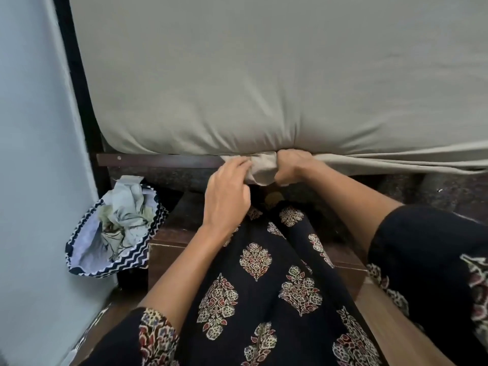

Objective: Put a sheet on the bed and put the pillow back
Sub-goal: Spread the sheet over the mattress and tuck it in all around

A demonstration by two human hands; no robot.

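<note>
A pale grey-green sheet (264, 75) covers the mattress and fills the upper part of the view. Its lower edge hangs loose to the right and is bunched into a wad (262, 167) at the mattress's near edge. My left hand (228, 191) holds the left side of that wad with its fingertips. My right hand (291, 166) grips the wad's right side in a fist, pressed against the underside of the mattress. To the left of my hands the sheet looks tucked in above the dark wooden bed rail (158, 160). No pillow is in view.
A zigzag-patterned fabric basket (87, 262) holding crumpled light cloth stands on the floor at the left, against a pale wall (31, 154). A dark bed post (76, 83) runs up the left. Under my arms are a brown wooden box (169, 249) and my dark printed dress.
</note>
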